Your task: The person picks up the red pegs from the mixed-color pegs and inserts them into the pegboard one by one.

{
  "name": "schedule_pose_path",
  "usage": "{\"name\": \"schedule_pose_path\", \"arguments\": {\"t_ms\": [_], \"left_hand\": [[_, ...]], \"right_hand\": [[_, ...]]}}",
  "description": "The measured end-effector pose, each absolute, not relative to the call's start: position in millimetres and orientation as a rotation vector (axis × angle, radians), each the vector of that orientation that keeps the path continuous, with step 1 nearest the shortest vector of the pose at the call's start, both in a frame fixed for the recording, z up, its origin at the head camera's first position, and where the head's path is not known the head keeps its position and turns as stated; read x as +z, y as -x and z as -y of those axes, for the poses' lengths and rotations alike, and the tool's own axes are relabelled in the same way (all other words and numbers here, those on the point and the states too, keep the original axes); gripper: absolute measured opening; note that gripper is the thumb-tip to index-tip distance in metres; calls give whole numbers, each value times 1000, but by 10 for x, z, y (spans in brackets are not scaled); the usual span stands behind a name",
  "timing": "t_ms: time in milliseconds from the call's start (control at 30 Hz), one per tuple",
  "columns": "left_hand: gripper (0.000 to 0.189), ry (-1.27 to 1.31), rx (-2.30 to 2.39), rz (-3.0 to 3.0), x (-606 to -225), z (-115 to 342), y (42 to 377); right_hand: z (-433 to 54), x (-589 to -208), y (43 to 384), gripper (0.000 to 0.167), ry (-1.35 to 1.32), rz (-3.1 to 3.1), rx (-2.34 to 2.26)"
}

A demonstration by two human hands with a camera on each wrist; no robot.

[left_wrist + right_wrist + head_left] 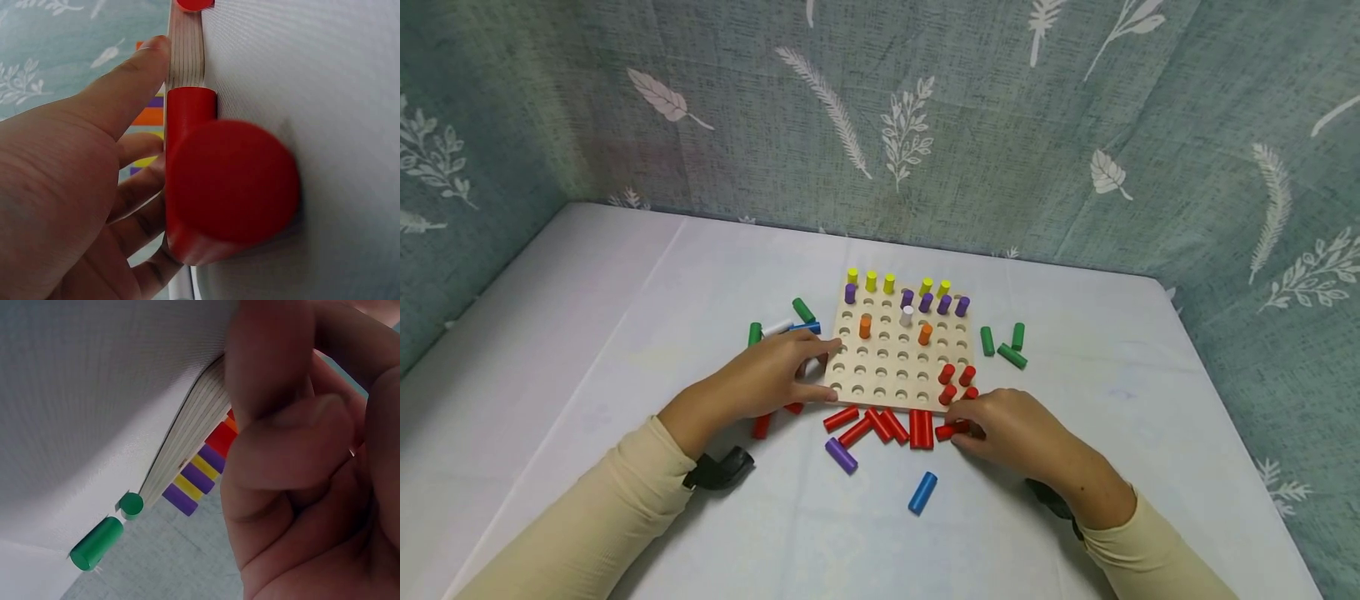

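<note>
The right hand [1011,429] is pinching 1 red peg [950,431] between thumb and fingers, just off the near edge of the board [892,364], by its right corner. The peg is lying nearly level; whether it is touching the table [1090,375] isn't showing. The left hand [748,379] is holding nothing: its fingers are resting loosely apart at the board's left edge, thumb at the near corner.

Judging by this grip, the peg is calling for a hold near 1 end, then an upright turn over a hole; light pressure from the left hand is probably helping steady the board. 4 standing red pegs [947,374] are crowding the board's near right corner, so coming down from above is looking safer than sweeping across.

6 loose red pegs [877,425] are lining the board's near edge, leaving little sliding room there. 3 green pegs [1012,356] are lying off its right edge, with open table beyond them. Yellow pegs [871,281] and purple pegs [926,302] are standing along the board's far side, narrowing access there.
</note>
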State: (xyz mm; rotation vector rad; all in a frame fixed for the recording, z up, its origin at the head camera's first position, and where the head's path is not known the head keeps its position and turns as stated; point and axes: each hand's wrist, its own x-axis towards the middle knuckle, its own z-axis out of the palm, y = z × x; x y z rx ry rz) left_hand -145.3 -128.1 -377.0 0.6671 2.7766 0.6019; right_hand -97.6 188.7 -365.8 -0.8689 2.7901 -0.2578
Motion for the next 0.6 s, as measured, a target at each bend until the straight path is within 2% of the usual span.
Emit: {"name": "schedule_pose_path", "arguments": {"t_ms": [600], "left_hand": [[78,-668,593,-2785,-3764,1283,1446]], "right_hand": [[-1887,-3544,945,23,905,-2859,-292]]}}
